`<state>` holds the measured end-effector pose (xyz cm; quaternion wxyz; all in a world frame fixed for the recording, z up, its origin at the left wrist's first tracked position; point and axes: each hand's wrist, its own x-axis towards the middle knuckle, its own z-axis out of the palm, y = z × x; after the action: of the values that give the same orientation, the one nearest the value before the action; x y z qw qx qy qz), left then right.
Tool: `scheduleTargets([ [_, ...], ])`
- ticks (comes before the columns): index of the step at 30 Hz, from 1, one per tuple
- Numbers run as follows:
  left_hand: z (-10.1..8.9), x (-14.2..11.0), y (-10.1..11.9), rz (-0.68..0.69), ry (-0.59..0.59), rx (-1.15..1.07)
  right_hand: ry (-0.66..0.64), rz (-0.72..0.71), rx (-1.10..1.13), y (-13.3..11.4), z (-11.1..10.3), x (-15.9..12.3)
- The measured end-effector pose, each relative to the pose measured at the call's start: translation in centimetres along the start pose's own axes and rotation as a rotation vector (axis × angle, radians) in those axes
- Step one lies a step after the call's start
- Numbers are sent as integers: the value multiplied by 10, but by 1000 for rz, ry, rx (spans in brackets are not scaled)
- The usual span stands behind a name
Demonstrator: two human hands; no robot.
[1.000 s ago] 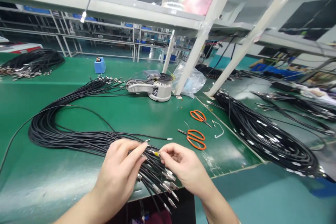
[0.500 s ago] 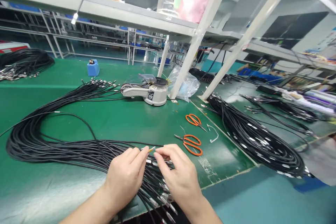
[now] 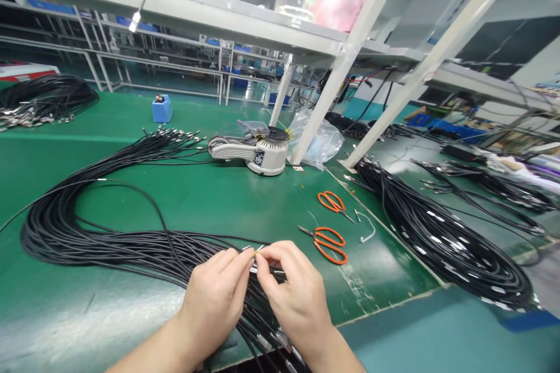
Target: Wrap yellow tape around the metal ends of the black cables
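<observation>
1. Location: the yellow piece [image 3: 256, 253] is at the near middle of the bench [image 3: 245, 204], between your fingertips and above the cables [image 3: 126, 247]. A thin pale tip shows beside it; the fingers hide most of the rest, and whether it is joined to a cable cannot be told.

2. Left hand [image 3: 219, 297]: thumb and forefinger are pinched together on the left side of the piece, with the other fingers curled in.

3. Right hand [image 3: 294, 294]: thumb and forefinger close on the piece from the right, the remaining fingers loosely bent. How firmly you press cannot be told.

4. Weight and feel: judged very light and small, so your fingertips should be enough. The pale tip looks slim and possibly easy to bend; avoid pushing on it sideways.

5. Grip: best taken on the yellow body, close to its middle, leaving the tip free. If the surface is smooth, it could roll or slip between your bare fingers; keep the pads square to it.

6. Cables: they curve from the far middle, round the left, to beneath your hands. They look smooth and springy; singly light, together probably heavy enough to drag.

7. Cable ends: the metal connectors [image 3: 265, 341] hang around the near edge. Were you to lift a cable, hold it just behind the connector, as neighbouring ends could snag.

8. Surroundings: two scissors [image 3: 329, 245] lie to the right, near each other and apart from your hands.
</observation>
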<state>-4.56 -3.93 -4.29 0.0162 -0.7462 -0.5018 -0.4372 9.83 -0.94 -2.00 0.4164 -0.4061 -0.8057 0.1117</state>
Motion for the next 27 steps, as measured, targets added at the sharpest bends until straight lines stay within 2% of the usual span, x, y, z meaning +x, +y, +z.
scheduleTargets([
  [4,-2,-1,0,-90,-33,-136,-11,-9,-26,1,3,4],
  [10,-4,1,0,-271,-92,-311,-26,-123,-13,6,6,6],
  [14,-8,7,4,-476,-124,-443,-8,-243,-44,9,4,6],
  [18,-10,13,8,-734,-183,-616,-19,-289,-47,12,2,4],
  [22,-13,17,2,-994,-306,-1089,-20,-286,-17,18,3,3],
  [25,-18,19,-4,-1006,-461,-1406,19,-227,29,23,3,5],
  [27,-21,21,-5,-979,-544,-1407,47,-122,108,26,3,7],
])
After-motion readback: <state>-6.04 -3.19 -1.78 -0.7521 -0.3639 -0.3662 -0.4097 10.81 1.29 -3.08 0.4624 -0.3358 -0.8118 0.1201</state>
